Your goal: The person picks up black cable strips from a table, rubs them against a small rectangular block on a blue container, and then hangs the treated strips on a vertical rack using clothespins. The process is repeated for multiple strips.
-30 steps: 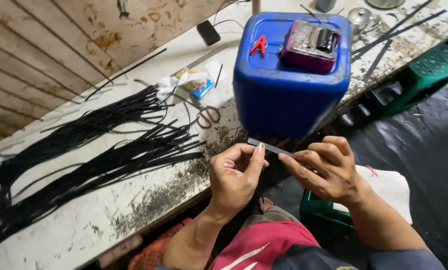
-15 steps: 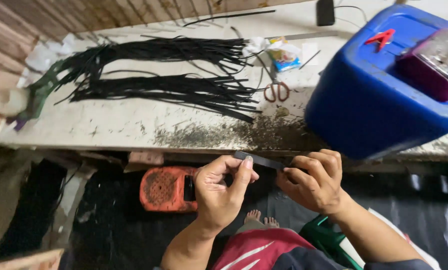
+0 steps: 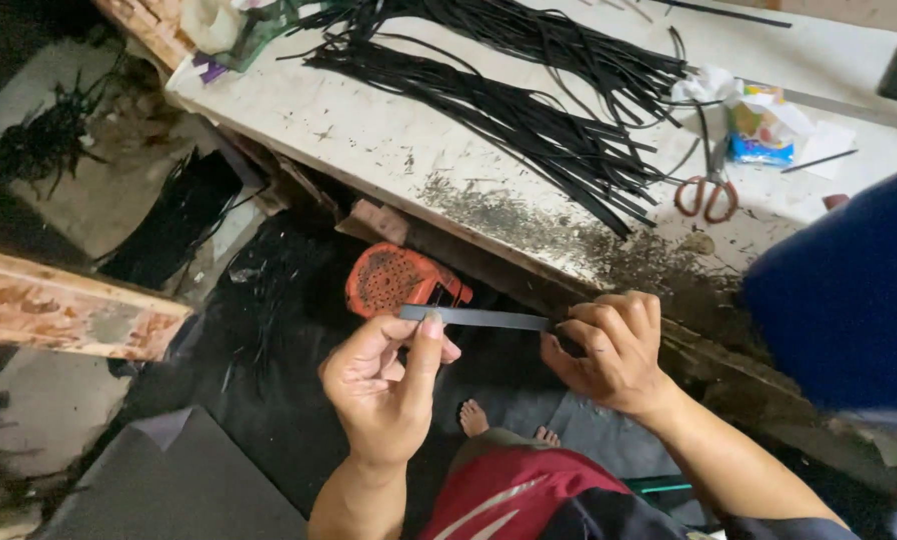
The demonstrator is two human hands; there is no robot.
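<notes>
Your left hand [image 3: 384, 385] pinches one end of the flat, thin black rubber strip [image 3: 479, 318] between thumb and forefinger; your right hand [image 3: 609, 352] is curled closed around the other end. The strip hangs level in front of the worktop [image 3: 369, 140], above the floor. Keep it taut and untwisted, grips light, so the smooth, limp band stays flat. Matching long black strips [image 3: 529, 110] lie bundled beside orange-handled metal scissors [image 3: 704, 195].

Bright daylight on top, dim below, sharp
</notes>
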